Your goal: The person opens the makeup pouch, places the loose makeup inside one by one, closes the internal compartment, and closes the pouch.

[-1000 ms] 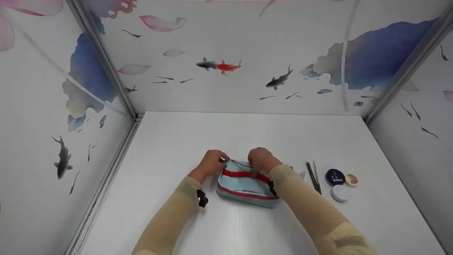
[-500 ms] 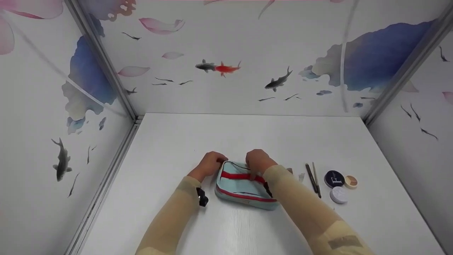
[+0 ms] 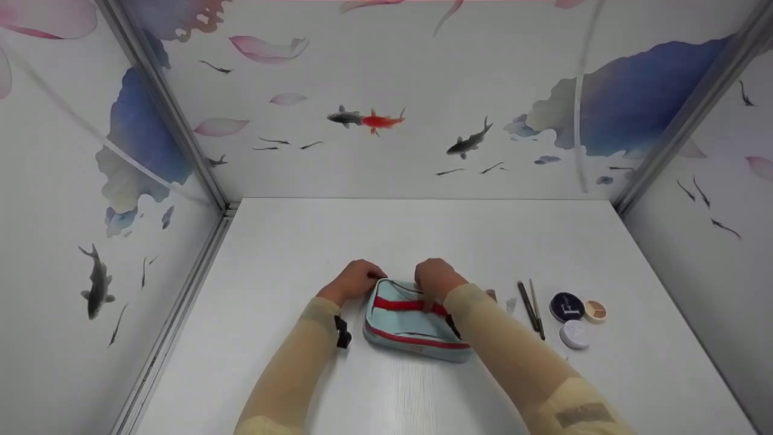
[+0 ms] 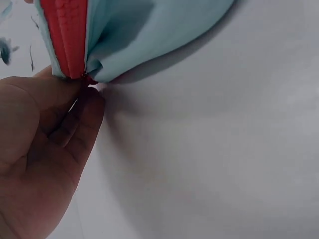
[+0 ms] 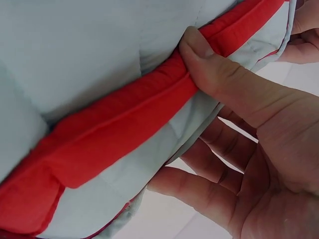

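Note:
A light blue zippered pouch (image 3: 398, 323) with red trim lies on the white table between both hands. My left hand (image 3: 356, 281) is at its far left corner. In the left wrist view, thumb and fingertips of the left hand (image 4: 55, 134) pinch the end of the red zipper (image 4: 70, 37), where the small pull is mostly hidden. My right hand (image 3: 439, 278) grips the far side. The right wrist view shows the right thumb pressing the red handle strap (image 5: 114, 124), with the other fingers of the right hand (image 5: 269, 149) curled behind the pouch's edge.
Right of the pouch lie a dark pencil-like stick (image 3: 528, 305) and a thinner one (image 3: 536, 308). Beside them are a dark round compact (image 3: 566, 307), a small palette pan (image 3: 595, 311) and a white round case (image 3: 574, 334). Printed panels wall the table's back and sides.
My left fingers have settled lower at the pouch's far left corner, uncovering more of it. The right hand has shifted slightly left, still on the strap. The head view has tilted a little.

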Motion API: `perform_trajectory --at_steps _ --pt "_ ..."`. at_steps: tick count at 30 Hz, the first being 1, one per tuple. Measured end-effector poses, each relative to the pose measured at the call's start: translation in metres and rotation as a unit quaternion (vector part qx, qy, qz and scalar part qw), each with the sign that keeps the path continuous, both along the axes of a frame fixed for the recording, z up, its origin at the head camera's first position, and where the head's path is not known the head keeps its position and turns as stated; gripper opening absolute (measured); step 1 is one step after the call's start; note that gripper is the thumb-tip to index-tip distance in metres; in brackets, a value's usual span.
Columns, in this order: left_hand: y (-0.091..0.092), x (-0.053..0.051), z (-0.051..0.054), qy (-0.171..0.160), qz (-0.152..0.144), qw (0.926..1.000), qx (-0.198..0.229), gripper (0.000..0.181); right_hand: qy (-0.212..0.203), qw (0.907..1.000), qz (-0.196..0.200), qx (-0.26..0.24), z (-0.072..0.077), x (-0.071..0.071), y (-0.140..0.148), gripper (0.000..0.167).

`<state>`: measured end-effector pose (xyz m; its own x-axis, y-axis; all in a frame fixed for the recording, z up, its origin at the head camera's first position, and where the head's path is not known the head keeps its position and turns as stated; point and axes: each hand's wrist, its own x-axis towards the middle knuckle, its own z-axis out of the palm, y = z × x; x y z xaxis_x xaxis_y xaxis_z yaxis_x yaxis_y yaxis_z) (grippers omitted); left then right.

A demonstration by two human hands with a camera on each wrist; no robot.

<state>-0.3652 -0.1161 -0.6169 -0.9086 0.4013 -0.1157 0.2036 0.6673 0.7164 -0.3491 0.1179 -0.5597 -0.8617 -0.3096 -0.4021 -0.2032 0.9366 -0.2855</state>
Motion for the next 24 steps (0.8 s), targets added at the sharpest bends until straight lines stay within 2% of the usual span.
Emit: perform_trajectory --at_steps 3,8,11,18,24 --pt "-0.005 0.002 -0.003 0.006 0.009 0.9999 -0.008 0.021 0.005 0.9999 0.01 0.012 0.001 0.003 -0.003 0.033" --pt "-0.005 0.006 -0.004 0.021 0.016 0.9995 -0.02 0.017 0.004 1.0 0.004 0.005 0.01 0.011 -0.006 0.035" --pt "-0.003 0.009 -0.002 0.03 0.017 0.9989 -0.031 0.015 0.0 1.0 0.0 0.005 0.014 0.014 -0.006 0.034" --pt "-0.001 0.014 0.009 0.022 0.025 0.9974 -0.064 0.012 0.008 0.9999 0.008 -0.01 0.017 0.016 0.001 0.037" --pt "-0.005 0.023 0.013 0.025 0.033 0.9961 -0.078 0.009 -0.007 0.9996 0.009 -0.026 0.007 0.009 0.007 0.036"
